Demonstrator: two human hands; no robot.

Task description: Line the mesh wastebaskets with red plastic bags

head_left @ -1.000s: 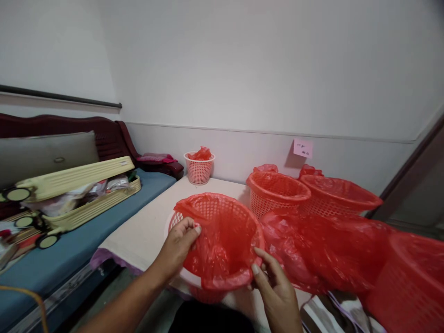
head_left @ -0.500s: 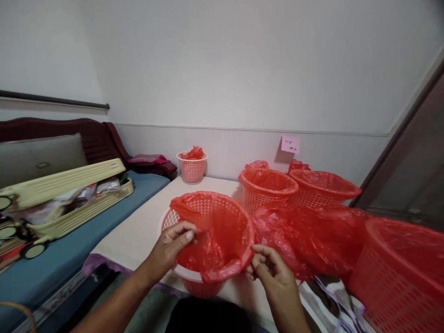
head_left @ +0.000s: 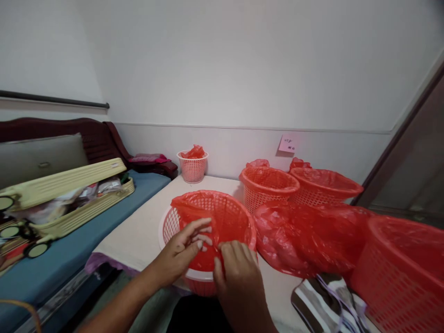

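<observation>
A pale pink lattice basket [head_left: 168, 226] stands upright right in front of me, partly lined with a thin red plastic bag [head_left: 233, 213]. The bag is folded over the rim at the back and right; the left and front rim shows bare. My right hand [head_left: 239, 273] is over the front right of the basket, its fingers curled on a gathered bit of the bag. Close beside it, my left hand [head_left: 187, 247] hovers above the opening with fingers apart, and I see nothing held in it.
Two red-lined baskets [head_left: 268, 180] stand by the wall at right, with loose red bags [head_left: 312, 236] before them. Another lined basket [head_left: 398, 273] is near right, beside a striped cloth [head_left: 322, 300]. A small basket [head_left: 193, 170] stands at the back. An open suitcase [head_left: 79, 194] lies on the left bed.
My right hand has moved left from the right rim to the front of the basket, taking a fold of the bag. My left hand has let go of the bag and opened its fingers.
</observation>
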